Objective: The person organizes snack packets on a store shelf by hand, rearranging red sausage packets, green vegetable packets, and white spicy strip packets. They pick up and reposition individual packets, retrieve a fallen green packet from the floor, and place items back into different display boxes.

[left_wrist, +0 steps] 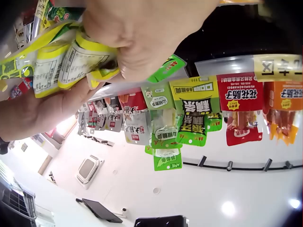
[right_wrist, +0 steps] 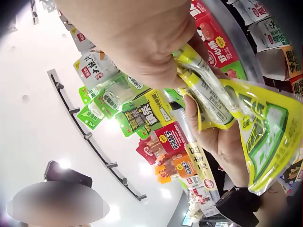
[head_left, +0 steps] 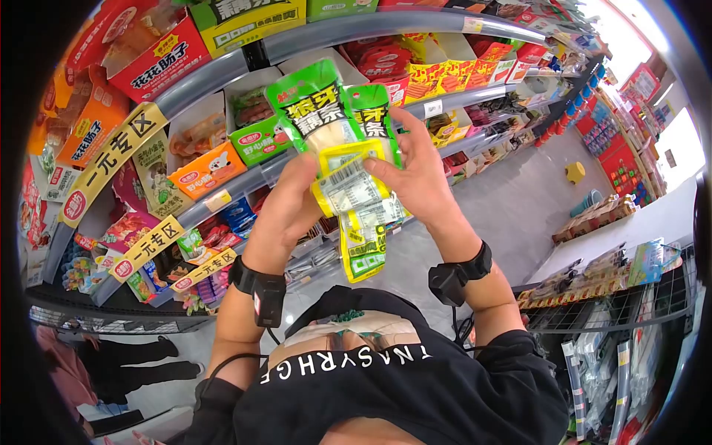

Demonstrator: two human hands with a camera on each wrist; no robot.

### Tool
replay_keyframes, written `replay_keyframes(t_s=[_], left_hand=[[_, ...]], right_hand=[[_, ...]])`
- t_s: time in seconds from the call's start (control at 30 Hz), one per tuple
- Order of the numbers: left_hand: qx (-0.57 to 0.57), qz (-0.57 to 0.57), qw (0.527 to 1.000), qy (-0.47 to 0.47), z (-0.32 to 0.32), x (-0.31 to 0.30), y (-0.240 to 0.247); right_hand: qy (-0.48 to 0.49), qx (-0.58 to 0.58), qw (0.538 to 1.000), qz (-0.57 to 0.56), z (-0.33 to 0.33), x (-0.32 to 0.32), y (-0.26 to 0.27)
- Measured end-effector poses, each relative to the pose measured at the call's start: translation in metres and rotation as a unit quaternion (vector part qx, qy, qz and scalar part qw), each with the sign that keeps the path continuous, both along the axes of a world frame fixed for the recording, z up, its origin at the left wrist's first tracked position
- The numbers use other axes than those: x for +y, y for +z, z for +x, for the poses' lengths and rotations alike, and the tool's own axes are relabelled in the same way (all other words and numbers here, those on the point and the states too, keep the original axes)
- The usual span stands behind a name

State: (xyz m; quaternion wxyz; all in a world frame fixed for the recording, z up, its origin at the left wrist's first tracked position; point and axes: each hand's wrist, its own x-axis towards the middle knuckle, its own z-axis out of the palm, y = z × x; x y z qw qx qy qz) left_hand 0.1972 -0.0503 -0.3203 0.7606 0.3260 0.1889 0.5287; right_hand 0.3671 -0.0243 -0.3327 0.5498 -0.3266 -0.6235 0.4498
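Note:
Two green-and-yellow snack packets are held up together before the shelves. The front packet point(head_left: 319, 111) has its yellow lower part folded up, showing a barcode. Partly hidden behind it, the second packet point(head_left: 363, 259) hangs lower, its yellow bottom end tapering toward my chest. My left hand point(head_left: 297, 189) grips the packets from their left side, most of its fingers hidden behind them. My right hand point(head_left: 423, 174) pinches them from the right, thumb across the front. In the right wrist view, the left hand point(right_wrist: 220, 146) holds the folded yellow edges, close below the right hand point(right_wrist: 137, 42).
Curved shelves hold boxes of snacks, including a red box point(head_left: 159, 63) and an orange box point(head_left: 208, 174). Yellow label strips point(head_left: 119, 163) line the shelf edges. A wire rack point(head_left: 615, 319) stands at lower right. Another person's dark-clothed legs point(head_left: 133, 360) show at lower left.

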Motion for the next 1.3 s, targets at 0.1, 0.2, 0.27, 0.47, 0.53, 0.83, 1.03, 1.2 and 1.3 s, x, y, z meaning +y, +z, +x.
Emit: replay_keyframes(t_s=[0.1,0.2,0.27,0.47,0.53,0.83,1.03,1.2,1.3], left_hand=[[-0.023,0.108,0.993,-0.038,0.000,0.002,-0.011],[0.074,0.099,0.992,0.018,0.005,0.009,-0.020],[0.110,0.017,0.993,0.040,0.011,0.014,-0.016],[-0.052,-0.106,0.993,-0.024,0.001,0.026,-0.023],[-0.089,-0.124,0.988,-0.024,-0.003,0.030,-0.026],[-0.105,-0.178,0.978,0.000,0.009,0.030,-0.029],[-0.191,-0.147,0.969,-0.059,0.004,0.028,-0.044],[-0.270,-0.077,0.959,-0.046,-0.001,0.028,-0.056],[-0.272,-0.053,0.958,-0.079,-0.008,0.029,-0.056]], right_hand=[[0.014,0.038,0.999,-0.026,0.003,0.000,0.003],[-0.062,-0.065,0.995,0.048,0.004,0.003,-0.008],[0.017,0.036,0.999,-0.035,0.006,-0.004,-0.003],[-0.051,-0.019,0.998,0.028,0.039,-0.022,0.000],[-0.060,-0.143,0.971,0.183,0.057,-0.032,-0.002],[-0.064,-0.263,0.909,0.316,0.033,-0.057,-0.016],[0.001,-0.091,0.977,0.192,0.026,-0.055,-0.027],[0.087,0.146,0.982,-0.080,0.014,-0.059,-0.040],[0.100,0.170,0.974,-0.116,0.011,-0.057,-0.047]])
